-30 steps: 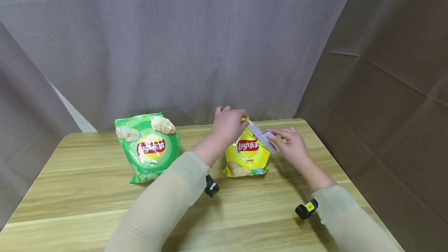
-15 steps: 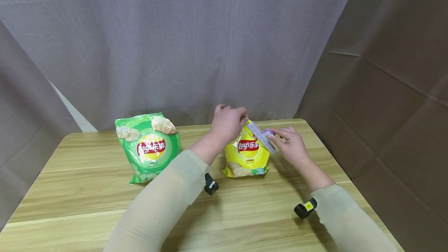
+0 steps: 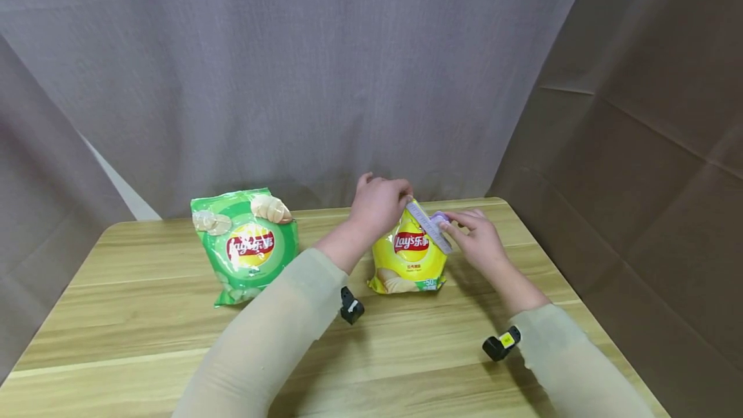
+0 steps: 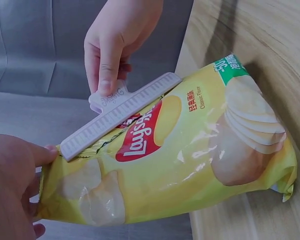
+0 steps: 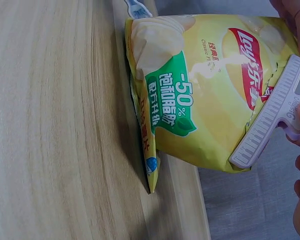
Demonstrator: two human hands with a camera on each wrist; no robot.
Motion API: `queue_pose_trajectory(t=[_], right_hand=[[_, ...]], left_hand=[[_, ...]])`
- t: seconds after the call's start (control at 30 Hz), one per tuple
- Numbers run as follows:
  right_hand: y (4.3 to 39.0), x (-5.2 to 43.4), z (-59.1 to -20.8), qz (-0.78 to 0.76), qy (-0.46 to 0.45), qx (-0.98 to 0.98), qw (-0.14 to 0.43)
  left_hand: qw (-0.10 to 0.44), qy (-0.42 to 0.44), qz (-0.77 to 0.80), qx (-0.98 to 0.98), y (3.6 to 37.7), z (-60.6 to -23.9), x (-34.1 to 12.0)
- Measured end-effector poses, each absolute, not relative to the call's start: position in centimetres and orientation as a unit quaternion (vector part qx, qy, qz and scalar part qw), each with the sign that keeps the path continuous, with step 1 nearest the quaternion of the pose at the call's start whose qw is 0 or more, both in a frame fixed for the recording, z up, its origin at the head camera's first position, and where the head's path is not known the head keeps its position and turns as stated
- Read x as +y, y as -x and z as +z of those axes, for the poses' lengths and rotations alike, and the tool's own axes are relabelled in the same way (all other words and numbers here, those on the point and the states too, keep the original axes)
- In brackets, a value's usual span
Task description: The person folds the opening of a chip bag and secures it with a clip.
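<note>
Lilac clip point(image 3: 430, 227), pinched by right hand point(image 3: 477, 240), has tilted steeper across yellow bag point(image 3: 409, 255); left hand point(image 3: 378, 204) grips the bag top.

A green chip bag point(image 3: 246, 245) stands on the wooden table point(image 3: 145, 321) before grey curtains point(image 3: 290, 69).

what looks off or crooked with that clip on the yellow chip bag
The lilac bag clip sits slanted across the top of the yellow chip bag rather than square to it. The right hand pinches its handle; the left hand holds the bag's corner. No spill or tear shows.
</note>
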State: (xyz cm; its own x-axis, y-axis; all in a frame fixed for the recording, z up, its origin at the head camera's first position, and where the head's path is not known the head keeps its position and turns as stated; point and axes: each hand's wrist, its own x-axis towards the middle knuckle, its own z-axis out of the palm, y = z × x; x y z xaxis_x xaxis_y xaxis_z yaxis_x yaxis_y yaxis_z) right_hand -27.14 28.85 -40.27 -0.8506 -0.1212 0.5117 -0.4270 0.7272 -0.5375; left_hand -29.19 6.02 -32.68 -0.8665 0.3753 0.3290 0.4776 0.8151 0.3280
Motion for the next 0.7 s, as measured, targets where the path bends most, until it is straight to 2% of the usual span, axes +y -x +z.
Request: queue_pose_trajectory(t=[0.7], right_hand=[[27.12,28.58,-40.25,0.347,-0.137,-0.904,0.210]], left_hand=[[0.131,0.211,-0.166,-0.954,29.01,-31.95,6.05]])
